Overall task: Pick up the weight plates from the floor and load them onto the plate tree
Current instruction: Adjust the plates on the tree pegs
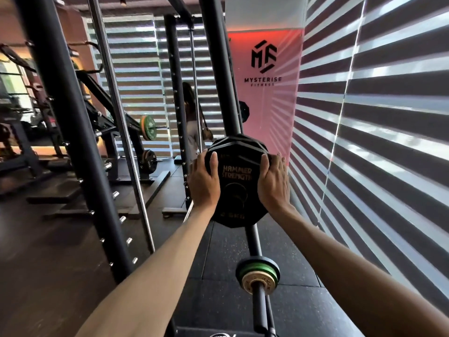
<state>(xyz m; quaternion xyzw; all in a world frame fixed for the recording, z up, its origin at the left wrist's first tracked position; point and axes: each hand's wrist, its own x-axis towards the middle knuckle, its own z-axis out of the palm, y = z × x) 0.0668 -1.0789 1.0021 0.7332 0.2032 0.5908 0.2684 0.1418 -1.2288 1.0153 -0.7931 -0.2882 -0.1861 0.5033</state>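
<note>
A black many-sided weight plate (237, 181) with gold "Hammer Strength" lettering is held upright at arm's length in front of me. My left hand (203, 182) grips its left edge and my right hand (273, 182) grips its right edge. More black plates (239, 141) sit directly behind it, stacked against a slanted black post (220, 69) of the plate tree. The peg is hidden by the plate. Lower on the same post, a peg (258, 294) carries small green, black and gold plates (258, 273).
A black rack upright (73, 132) and a chrome guide rod (121, 132) stand to the left. A striped blind wall (376, 142) runs close along the right. A barbell with coloured plates (148, 127) rests on a machine further back. A person (192, 117) stands behind the rack. The floor (218, 251) is black rubber.
</note>
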